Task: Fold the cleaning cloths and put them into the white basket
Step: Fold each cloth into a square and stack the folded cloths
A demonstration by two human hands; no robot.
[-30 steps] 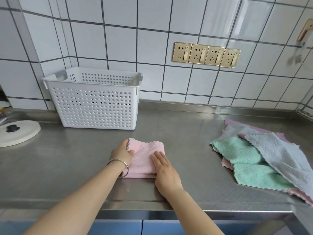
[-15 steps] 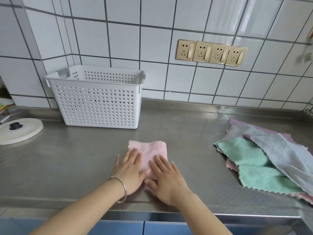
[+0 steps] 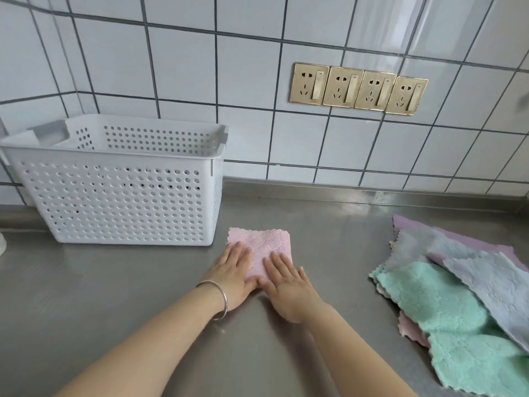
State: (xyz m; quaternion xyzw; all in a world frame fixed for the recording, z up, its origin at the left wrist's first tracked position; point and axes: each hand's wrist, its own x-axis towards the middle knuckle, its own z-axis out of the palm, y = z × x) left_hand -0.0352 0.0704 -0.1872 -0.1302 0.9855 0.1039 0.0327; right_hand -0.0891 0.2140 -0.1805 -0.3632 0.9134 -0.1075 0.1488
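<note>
Basket (image 3: pixel 120 202) sits far left on the steel counter (image 3: pixel 329 230), back against the tiled wall (image 3: pixel 177 67), and its left end gets clipped by the frame edge; can't see whether anything's in it through the holes. A sliver of something white (image 3: pixel 1 245) pokes in at the left edge, too cut off to identify. Just right of the basket's front corner lies the folded pink cloth (image 3: pixel 262 243), flat on the counter. Left hand (image 3: pixel 233 275), bangle (image 3: pixel 219 299) on the wrist, and right hand (image 3: pixel 286 285) both press down on its near half with fingers straight and spread, gripping nothing, so the cloth's near edge is hidden. Four gold sockets (image 3: pixel 357 88) on the wall above. Well off to the right, a loose pile (image 3: pixel 458 293) of grey, green, pink and purple cloths overlaps, running out of frame.
</note>
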